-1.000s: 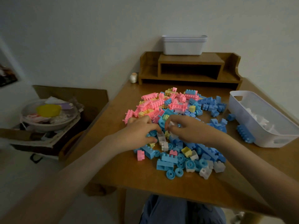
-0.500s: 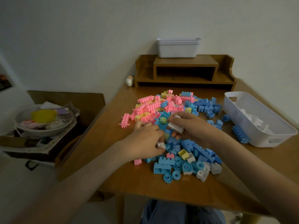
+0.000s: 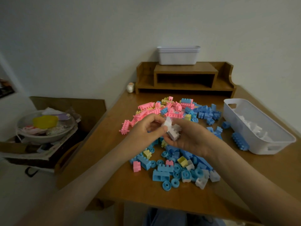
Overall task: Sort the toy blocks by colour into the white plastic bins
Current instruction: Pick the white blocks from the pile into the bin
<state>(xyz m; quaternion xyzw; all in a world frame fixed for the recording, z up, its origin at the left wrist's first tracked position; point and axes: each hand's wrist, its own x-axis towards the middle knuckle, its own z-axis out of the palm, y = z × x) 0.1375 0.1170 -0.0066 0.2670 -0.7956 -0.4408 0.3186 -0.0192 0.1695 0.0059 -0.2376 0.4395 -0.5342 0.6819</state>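
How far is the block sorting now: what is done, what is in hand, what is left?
Done: sorted white blocks lie in the right bin. In hand: the left hand and right hand grip the held white blocks. Left: pink blocks, blue blocks, yellow blocks and loose white blocks cover the table; the stacked bins sit on the shelf.

The left hand (image 3: 145, 129) and right hand (image 3: 190, 139) are bare, and so are the left forearm (image 3: 91, 180) and right forearm (image 3: 244, 180), uncovered all the way back to where they leave the picture. The one thumbnail that shows looks short and plain. Below the near edge of the table (image 3: 138, 185) the lap is covered in blue trousers (image 3: 166, 217), perhaps denim, though the light there is too dim to be sure.
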